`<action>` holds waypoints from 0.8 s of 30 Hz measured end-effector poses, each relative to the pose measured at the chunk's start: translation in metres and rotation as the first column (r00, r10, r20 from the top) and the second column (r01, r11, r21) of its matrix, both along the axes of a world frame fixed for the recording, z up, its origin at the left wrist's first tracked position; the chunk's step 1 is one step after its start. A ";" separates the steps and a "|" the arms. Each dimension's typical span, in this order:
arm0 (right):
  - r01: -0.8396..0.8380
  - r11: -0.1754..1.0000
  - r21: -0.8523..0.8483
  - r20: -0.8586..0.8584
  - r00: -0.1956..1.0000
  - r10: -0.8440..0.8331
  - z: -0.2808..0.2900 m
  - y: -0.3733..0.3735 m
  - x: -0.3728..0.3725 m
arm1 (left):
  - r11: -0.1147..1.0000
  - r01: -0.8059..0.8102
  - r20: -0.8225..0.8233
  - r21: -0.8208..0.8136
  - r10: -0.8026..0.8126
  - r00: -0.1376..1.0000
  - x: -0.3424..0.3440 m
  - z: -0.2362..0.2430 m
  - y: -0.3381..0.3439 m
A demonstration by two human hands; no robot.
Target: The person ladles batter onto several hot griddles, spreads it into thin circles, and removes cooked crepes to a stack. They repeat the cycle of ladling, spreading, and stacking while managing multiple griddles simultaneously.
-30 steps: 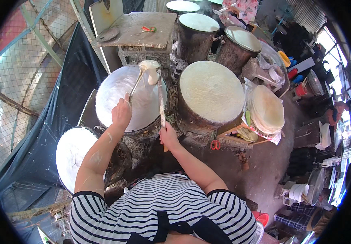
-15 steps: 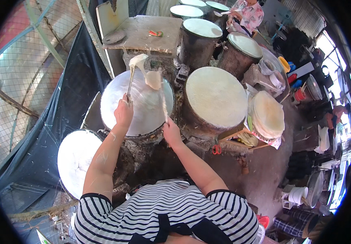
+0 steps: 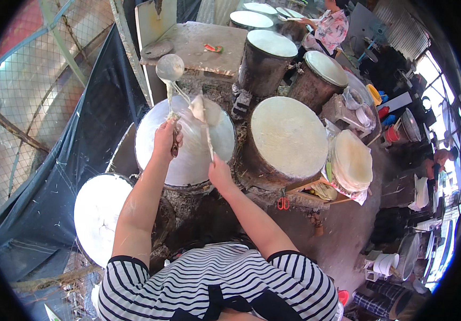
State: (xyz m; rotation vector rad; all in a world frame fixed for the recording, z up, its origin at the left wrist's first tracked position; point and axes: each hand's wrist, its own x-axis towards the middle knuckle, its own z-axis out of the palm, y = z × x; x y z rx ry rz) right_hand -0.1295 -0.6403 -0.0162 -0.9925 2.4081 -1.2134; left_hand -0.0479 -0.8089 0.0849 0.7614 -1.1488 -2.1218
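From here I see my left hand (image 3: pixel 168 140) gripping the silvery round-bowled metal ladle (image 3: pixel 170 68), now swung leftward past the white circular griddle (image 3: pixel 187 158); my right hand (image 3: pixel 220 173) holds the slim, pale, batter-coated stick (image 3: pixel 209 140) over it.

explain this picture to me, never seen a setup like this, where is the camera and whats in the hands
No robot here, just a person's two bare hands. The camera sits on the person's head and looks down; its wide lens makes straight edges bend near the rim.

The left hand holds a ladle, and the right hand holds a stick with pale, wet-looking stuff at its end. Both tools are above a round white surface.

To the right are another round top, covered in a pale layer, and a pile of thin pale rounds. On the ledge behind lies a small red and green piece.
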 end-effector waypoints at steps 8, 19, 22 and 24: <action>0.025 0.998 0.056 -0.085 0.996 -0.020 -0.004 0.004 -0.003 | 0.972 0.102 -0.157 0.209 -0.070 0.985 0.023 0.012 -0.015; 0.008 0.981 0.194 -0.154 0.988 0.022 0.001 -0.008 0.000 | 0.955 0.079 -0.118 0.285 -0.046 0.992 0.050 -0.005 -0.008; -0.091 0.974 0.209 -0.126 0.985 0.119 0.000 -0.038 0.016 | 0.946 0.078 -0.112 0.315 -0.045 0.993 0.051 -0.010 -0.003; -0.107 0.981 0.160 -0.177 0.975 0.135 0.003 -0.044 0.014 | 0.941 0.084 -0.121 0.327 -0.046 0.992 0.057 -0.014 -0.004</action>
